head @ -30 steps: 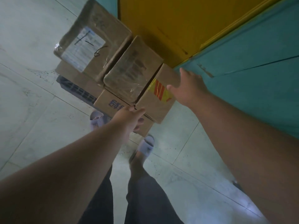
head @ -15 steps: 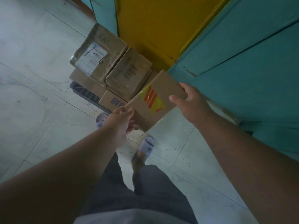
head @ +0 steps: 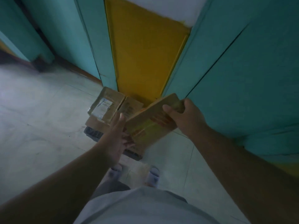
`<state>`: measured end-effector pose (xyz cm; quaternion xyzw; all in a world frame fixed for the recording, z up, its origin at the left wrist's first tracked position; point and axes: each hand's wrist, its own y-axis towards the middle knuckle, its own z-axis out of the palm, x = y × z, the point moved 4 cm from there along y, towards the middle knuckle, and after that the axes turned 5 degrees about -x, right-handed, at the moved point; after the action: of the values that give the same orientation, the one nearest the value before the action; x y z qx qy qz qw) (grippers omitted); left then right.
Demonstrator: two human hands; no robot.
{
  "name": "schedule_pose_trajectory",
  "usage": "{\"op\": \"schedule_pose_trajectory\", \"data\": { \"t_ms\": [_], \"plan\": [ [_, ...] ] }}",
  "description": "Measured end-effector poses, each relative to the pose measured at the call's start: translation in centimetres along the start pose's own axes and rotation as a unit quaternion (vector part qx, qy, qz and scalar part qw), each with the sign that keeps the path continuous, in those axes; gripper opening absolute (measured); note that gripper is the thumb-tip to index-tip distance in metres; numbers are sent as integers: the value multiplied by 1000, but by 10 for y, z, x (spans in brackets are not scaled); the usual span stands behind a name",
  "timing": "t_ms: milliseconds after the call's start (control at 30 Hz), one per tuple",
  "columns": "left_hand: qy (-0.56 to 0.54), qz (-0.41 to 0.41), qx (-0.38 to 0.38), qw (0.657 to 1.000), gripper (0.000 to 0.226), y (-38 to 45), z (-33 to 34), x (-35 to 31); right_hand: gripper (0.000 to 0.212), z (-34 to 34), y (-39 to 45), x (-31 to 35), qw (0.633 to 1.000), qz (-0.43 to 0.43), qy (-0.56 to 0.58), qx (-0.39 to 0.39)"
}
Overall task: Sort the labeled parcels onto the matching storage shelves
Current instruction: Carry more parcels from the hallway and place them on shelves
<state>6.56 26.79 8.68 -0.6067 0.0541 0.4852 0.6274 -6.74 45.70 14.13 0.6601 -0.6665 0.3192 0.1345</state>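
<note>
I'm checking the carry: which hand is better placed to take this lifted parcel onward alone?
The right hand: its thumb and fingers already curl round the far end of the lifted parcel. The left hand only lies flat against its near side, without a grip.

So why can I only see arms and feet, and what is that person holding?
The camera sits on the person's head and looks down, so you see what they see: their own two arms, their shirt and their feet in slippers on the pale tiled floor. No robot here, just hands.

The right hand grips the far end of a flat cardboard parcel with yellow and red tape, thumb on top. The left hand has straight fingers laid against the parcel's near edge.

Below, more brown boxes sit stacked on a dark crate. One stacked box has a white label with handwriting, too blurry to read. Behind stand teal and yellow panels.
</note>
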Motion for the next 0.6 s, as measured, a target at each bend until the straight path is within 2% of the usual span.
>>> {"op": "schedule_pose_trajectory", "data": {
  "t_ms": [100, 167, 233, 300, 400, 467, 600],
  "plan": [
    [89, 67, 105, 988, 54, -12, 0, -23, 63, -13, -18, 22, 997, 44, -29, -63],
    [97, 63, 102, 988, 43, -10, -10, -33, 53, -10, -29, 32, 998, 25, -9, -52],
    [68, 17, 64, 996, 30, -8, -23, -41, 37, -6, -41, 41, 998, -12, 43, -31],
    [78, -70, 58, 993, 49, -8, -32, -41, 30, -4, -53, 46, 996, -45, 74, -32],
    [111, -164, 77, 977, 72, -11, -38, -31, 47, 0, -69, 35, 984, -8, 176, 15],
    [149, -176, 93, 969, 76, -16, -31, -22, 56, -5, -82, 21, 970, 33, 240, 29],
    [239, -144, 115, 953, 71, -28, 0, -1, 45, -40, -112, -9, 963, 68, 254, -59]
  ]
}}
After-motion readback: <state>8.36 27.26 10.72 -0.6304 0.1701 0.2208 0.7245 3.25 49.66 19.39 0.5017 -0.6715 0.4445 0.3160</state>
